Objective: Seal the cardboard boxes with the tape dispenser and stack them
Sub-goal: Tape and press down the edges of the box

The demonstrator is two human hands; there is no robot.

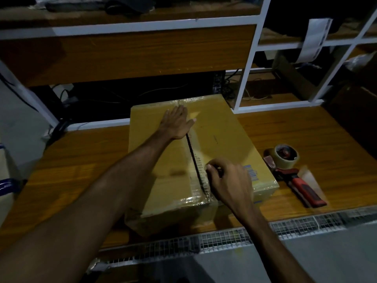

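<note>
Wooden table point(306, 135) fills the middle of the head view, w/ a metal mesh strip point(255, 233) along its near edge. Behind it, from 10 to 2 o'clock, a white-framed shelf unit point(251, 64) w/ wood panels; dark cables hang in the gap under it at 12 o'clock.

Cardboard box point(220, 139) sits at the centre of the table, flaps down, long seam point(193, 158) running from 12 toward 6 o'clock. The seam shows as a dark gap between the flaps. Clear tape glints at both ends of it — at the far edge and over the near edge.

Left hand point(176, 123) lies flat on the box top at the far end, fingers straight and spread, pressing the left flap right beside the seam. Right hand point(228, 180) is at the near end of the seam, fingers curled in w/ the tips on the flap edge; whether it pinches anything there — can't tell, too dim and blurred.

Tape dispenser point(293, 172) lies on the table at 3 o'clock of the box, near it but not touching, neither hand on it. Red-and-black handle points toward 5 o'clock, roll of clear tape at its far end.

At 9 o'clock, at the frame edge, part of another box w/ blue tape point(6, 184).
</note>
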